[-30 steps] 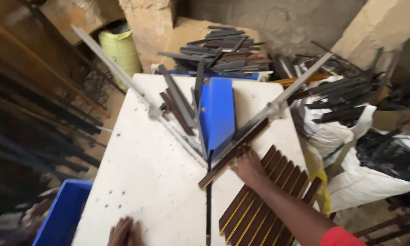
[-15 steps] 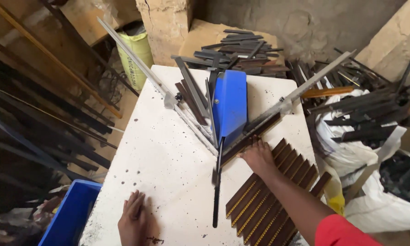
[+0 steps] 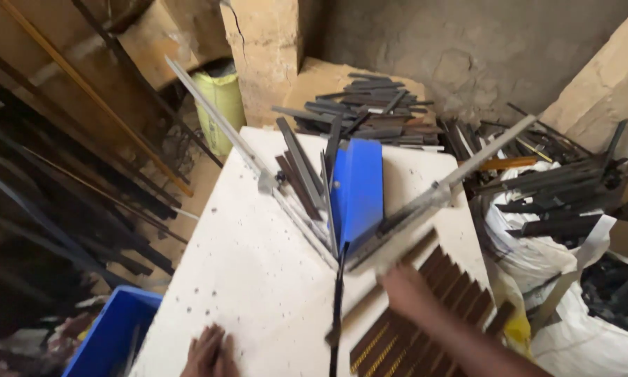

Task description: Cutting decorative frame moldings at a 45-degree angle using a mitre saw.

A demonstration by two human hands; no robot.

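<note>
Left hand flat on white worktable, fingers together, blurred right hand gripping a dark wooden slat, beside blue block in V-shaped metal jig

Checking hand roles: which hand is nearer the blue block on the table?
Right. The right hand is just below the blue block; the left hand rests flat at the table's near edge, farther off.

Both hands low, palms down
</note>
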